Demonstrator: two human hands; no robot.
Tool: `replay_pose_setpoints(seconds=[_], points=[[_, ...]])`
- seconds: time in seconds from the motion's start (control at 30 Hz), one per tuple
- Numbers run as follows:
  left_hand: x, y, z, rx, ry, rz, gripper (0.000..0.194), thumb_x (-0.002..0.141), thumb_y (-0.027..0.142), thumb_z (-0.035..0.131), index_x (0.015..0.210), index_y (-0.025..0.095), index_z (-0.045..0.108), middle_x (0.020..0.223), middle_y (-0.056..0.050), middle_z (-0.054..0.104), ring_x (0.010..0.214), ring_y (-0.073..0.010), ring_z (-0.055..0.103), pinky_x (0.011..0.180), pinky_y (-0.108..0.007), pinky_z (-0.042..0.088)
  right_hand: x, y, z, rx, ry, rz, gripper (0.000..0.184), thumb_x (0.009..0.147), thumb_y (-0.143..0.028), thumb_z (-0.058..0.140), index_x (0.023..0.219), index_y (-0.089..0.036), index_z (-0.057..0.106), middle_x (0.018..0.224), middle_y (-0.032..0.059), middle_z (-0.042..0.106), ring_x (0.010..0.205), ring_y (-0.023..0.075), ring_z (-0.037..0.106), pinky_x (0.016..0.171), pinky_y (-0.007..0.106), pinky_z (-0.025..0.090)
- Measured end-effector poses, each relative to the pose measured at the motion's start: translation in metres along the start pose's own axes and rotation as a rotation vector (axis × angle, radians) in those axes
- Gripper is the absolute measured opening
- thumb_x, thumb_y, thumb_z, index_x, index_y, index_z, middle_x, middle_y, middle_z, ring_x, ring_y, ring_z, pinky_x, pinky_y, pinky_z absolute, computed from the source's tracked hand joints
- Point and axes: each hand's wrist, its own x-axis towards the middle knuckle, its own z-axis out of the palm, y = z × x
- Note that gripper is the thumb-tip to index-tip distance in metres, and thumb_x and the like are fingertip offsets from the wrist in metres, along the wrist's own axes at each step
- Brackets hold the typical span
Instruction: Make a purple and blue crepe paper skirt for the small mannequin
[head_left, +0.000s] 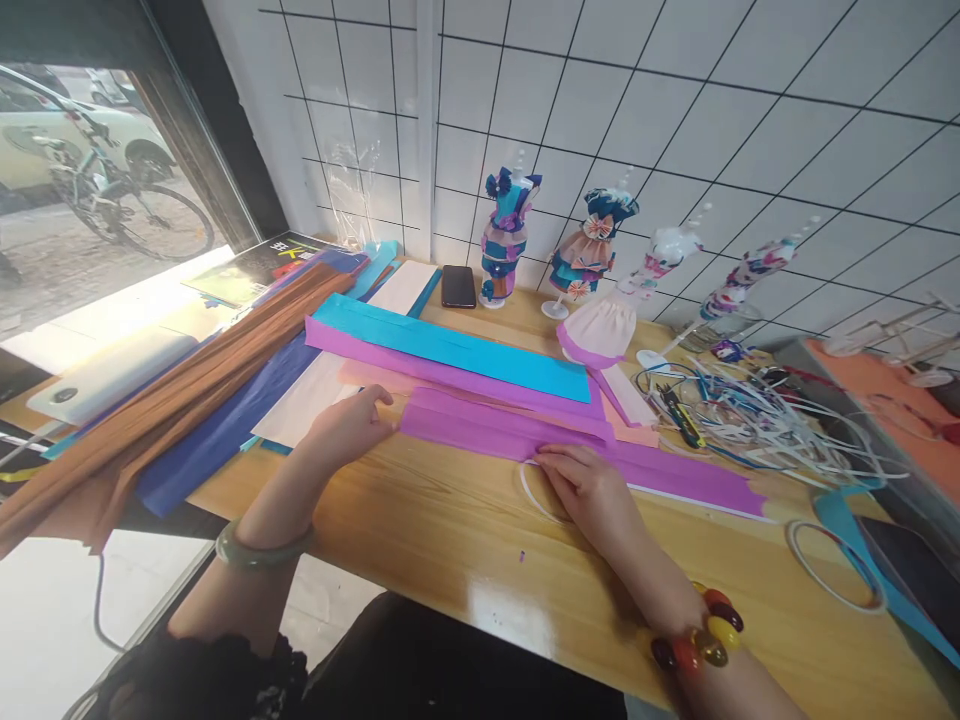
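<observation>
A long strip of purple crepe paper (472,425) lies across the table in front of me. My left hand (349,428) is at its left end, with thumb and fingers curled together at the corner. Farther right, my right hand (589,490) rests at the strip's lower edge, fingers pressed together over a narrow white tape (697,503). That tape runs along the paper's edge to the right, and its loose end (534,492) curves out beside my right fingers. Behind the strip lie a turquoise paper strip (457,345) and more purple paper (420,362).
Brown crepe paper (195,370) and blue paper (225,430) lie left. Along the wall stand a phone (458,287) and several small decorated dress forms (504,245). To the right are a cutter knife (682,415), tangled white strips (772,420) and a tape roll (836,565).
</observation>
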Motion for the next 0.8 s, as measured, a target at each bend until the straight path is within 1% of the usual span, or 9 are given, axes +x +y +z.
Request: replay_pose_setpoints(seconds=[0.07, 0.17, 0.27, 0.37, 0.47, 0.6, 0.8], points=[[-0.001, 0.001, -0.001, -0.003, -0.002, -0.014, 0.045, 0.070, 0.043, 0.049, 0.110, 0.022, 0.051, 0.076, 0.000, 0.062, 0.071, -0.0196, 0.059, 0.054, -0.027, 0.034, -0.001, 0.002, -0.001, 0.005, 0.002, 0.001, 0.025, 0.089, -0.019, 0.046, 0.093, -0.022, 0.070, 0.095, 0.0077, 0.070, 0.089, 0.0200, 0.064, 0.076, 0.036, 0.054], [-0.001, 0.003, -0.002, -0.003, -0.014, -0.015, 0.044, 0.071, 0.043, 0.049, 0.109, 0.021, 0.051, 0.075, 0.000, 0.061, 0.069, -0.0193, 0.058, 0.054, -0.027, 0.034, 0.000, 0.001, -0.001, -0.001, 0.011, 0.007, 0.024, 0.088, -0.018, 0.046, 0.098, -0.021, 0.068, 0.099, 0.0091, 0.068, 0.092, 0.0215, 0.063, 0.079, 0.039, 0.053], [0.000, 0.003, -0.003, 0.012, -0.022, 0.000, 0.043, 0.071, 0.042, 0.049, 0.108, 0.021, 0.051, 0.074, 0.000, 0.060, 0.069, -0.0192, 0.058, 0.054, -0.027, 0.034, 0.004, -0.003, 0.001, -0.038, -0.018, -0.042, 0.025, 0.087, -0.016, 0.047, 0.102, -0.022, 0.067, 0.103, 0.0104, 0.065, 0.096, 0.0222, 0.060, 0.080, 0.040, 0.052], [0.002, 0.001, -0.002, 0.032, -0.029, 0.006, 0.041, 0.072, 0.043, 0.048, 0.107, 0.021, 0.050, 0.073, 0.000, 0.060, 0.069, -0.0193, 0.058, 0.054, -0.027, 0.034, 0.008, -0.007, 0.000, -0.099, -0.064, -0.093, 0.022, 0.087, -0.015, 0.049, 0.096, -0.021, 0.069, 0.102, 0.0112, 0.064, 0.098, 0.0225, 0.059, 0.080, 0.040, 0.051], [0.004, -0.003, 0.000, 0.036, -0.029, 0.015, 0.039, 0.073, 0.043, 0.048, 0.105, 0.021, 0.050, 0.072, 0.001, 0.060, 0.068, -0.0189, 0.058, 0.054, -0.027, 0.034, 0.005, -0.005, -0.005, -0.130, -0.079, -0.105, 0.019, 0.087, -0.016, 0.050, 0.089, -0.020, 0.069, 0.101, 0.0106, 0.064, 0.097, 0.0225, 0.058, 0.080, 0.040, 0.050], [0.004, -0.006, 0.001, 0.021, -0.014, 0.038, 0.039, 0.073, 0.045, 0.048, 0.104, 0.022, 0.050, 0.072, 0.001, 0.059, 0.067, -0.0182, 0.058, 0.055, -0.027, 0.035, -0.017, 0.011, -0.021, -0.171, -0.091, -0.073, 0.018, 0.088, -0.019, 0.049, 0.091, -0.019, 0.067, 0.103, 0.0108, 0.064, 0.097, 0.0228, 0.058, 0.080, 0.041, 0.049], [0.003, -0.005, -0.002, 0.023, -0.032, 0.027, 0.043, 0.072, 0.047, 0.047, 0.107, 0.022, 0.050, 0.070, 0.002, 0.059, 0.062, -0.0173, 0.057, 0.050, -0.026, 0.034, -0.057, 0.044, -0.047, -0.209, -0.112, 0.051, 0.018, 0.088, -0.022, 0.049, 0.093, -0.020, 0.066, 0.103, 0.0110, 0.063, 0.097, 0.0235, 0.060, 0.079, 0.041, 0.051]])
